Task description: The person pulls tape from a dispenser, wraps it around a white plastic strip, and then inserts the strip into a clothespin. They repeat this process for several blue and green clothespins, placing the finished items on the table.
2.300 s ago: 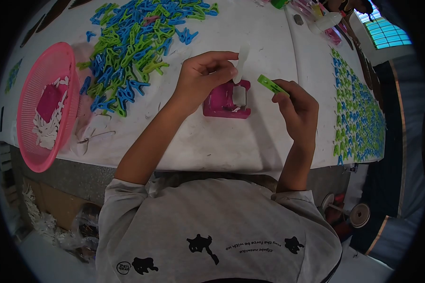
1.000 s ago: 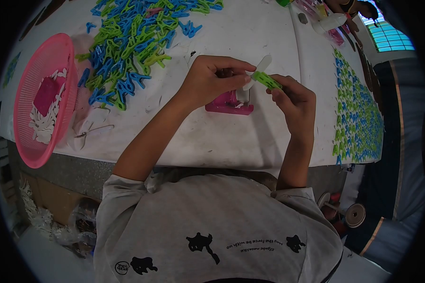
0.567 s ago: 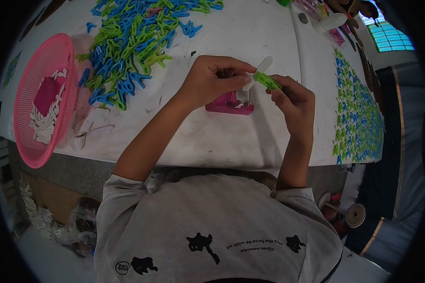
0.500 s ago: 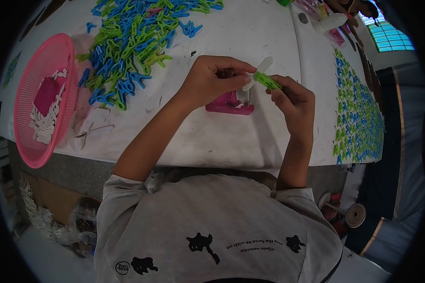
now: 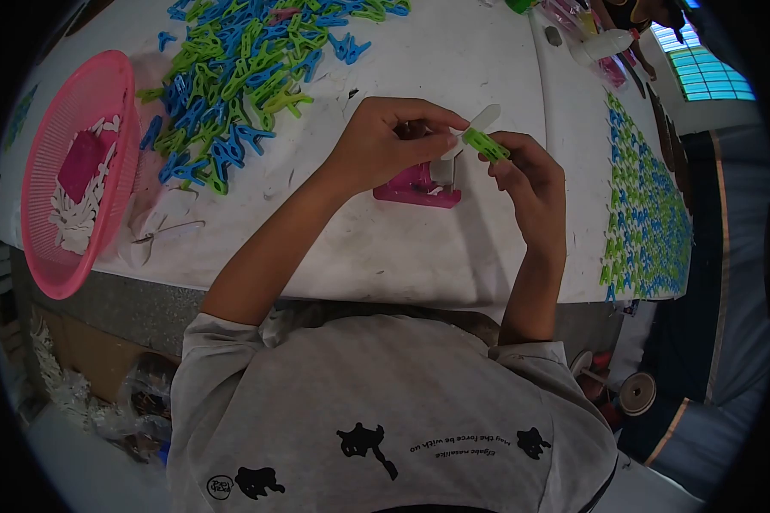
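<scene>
My right hand (image 5: pixel 529 175) pinches a green clothespin (image 5: pixel 486 146) between thumb and fingers. On its left, the fingertips of my left hand (image 5: pixel 398 144) are closed on a flat whitish strip (image 5: pixel 486 116). The strip meets the clothespin's near end; whether it sits in the jaws is hard to make out. Under my hands, a pink block-like stand (image 5: pixel 415 194) with a thin upright metal part rests on the white table, partly covered by my left hand.
A pink basket (image 5: pixel 36 214) with white pieces and a dark pink block stands at left. Blue and green clothespins lie in a heap (image 5: pixel 239 77) beyond it. More clothespins are laid in rows (image 5: pixel 646 205) at right. A white bottle (image 5: pixel 606 44) lies at the far right.
My hands stay almost in place, with the clothespin and strip still held together. The strip has tilted slightly to the right, and the view has shifted a little.
</scene>
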Available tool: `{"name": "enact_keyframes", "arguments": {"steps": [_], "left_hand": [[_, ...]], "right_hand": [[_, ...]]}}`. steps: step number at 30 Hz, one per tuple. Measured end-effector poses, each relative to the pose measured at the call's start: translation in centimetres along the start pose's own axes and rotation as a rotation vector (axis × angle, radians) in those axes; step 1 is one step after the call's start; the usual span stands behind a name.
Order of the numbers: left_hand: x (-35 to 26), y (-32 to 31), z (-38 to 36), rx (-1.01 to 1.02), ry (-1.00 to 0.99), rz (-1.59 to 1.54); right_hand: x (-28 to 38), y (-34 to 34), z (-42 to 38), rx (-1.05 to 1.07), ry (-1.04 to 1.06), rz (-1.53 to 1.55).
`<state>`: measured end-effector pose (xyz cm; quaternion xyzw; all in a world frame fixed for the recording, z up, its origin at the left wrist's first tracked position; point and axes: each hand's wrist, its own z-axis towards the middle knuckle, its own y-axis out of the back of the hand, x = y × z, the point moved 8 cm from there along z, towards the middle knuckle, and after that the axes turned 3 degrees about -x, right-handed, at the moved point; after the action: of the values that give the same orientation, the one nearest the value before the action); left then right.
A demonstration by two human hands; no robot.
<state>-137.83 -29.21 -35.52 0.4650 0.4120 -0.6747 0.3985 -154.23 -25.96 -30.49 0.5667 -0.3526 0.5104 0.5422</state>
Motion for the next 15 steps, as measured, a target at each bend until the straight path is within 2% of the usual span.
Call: {"name": "enact_keyframes", "arguments": {"steps": [12,15], "left_hand": [[0.9,-0.2,0.1,0.04,-0.026,0.024],[0.8,0.2,0.3,0.021,-0.122,0.023]], "right_hand": [[-1.1,-0.4,0.6,-0.061,-0.016,-0.089],[-1.6,0.1,0.9,-0.053,-0.051,-0.181]]}}
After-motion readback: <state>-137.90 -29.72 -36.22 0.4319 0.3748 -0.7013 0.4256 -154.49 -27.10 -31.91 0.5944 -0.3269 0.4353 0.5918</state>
